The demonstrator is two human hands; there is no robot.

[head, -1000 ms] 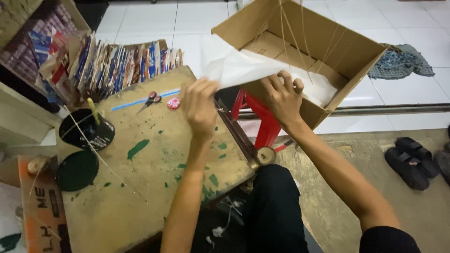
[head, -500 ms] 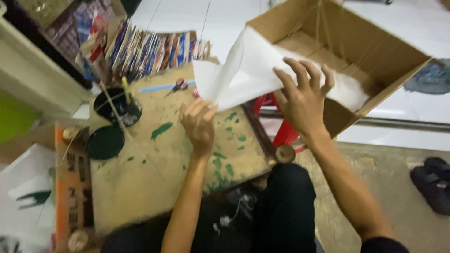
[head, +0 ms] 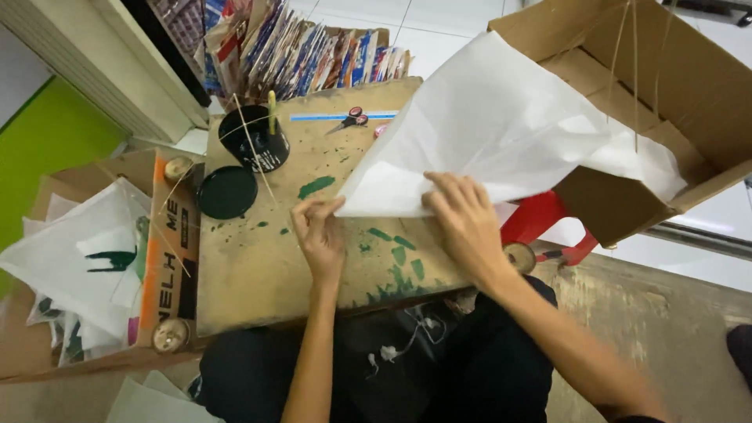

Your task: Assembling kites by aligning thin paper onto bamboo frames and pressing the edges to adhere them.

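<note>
We pinch the white paper sheet (head: 501,133) at its near corner with our left hand (head: 319,235); our right hand (head: 462,215) presses flat on its near edge over the board (head: 258,274). Green paint smears there could stain it.

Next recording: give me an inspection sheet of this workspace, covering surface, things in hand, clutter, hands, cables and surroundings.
Surface: brown work board smeared with green paint.
Things in hand: large white paper sheet, reaching from the open cardboard box onto the board.
Clutter: black round pot with sticks in it, black round lid beside it, small scissors by a blue strip at the far edge.
Hands: left hand pinches the sheet's near corner; right hand lies flat on its near edge.
Cables: nothing seen.
Surroundings: row of colourful printed packets behind the board, red plastic stool under the box, white sheets with a green mark in a box at left, tiled floor.
</note>
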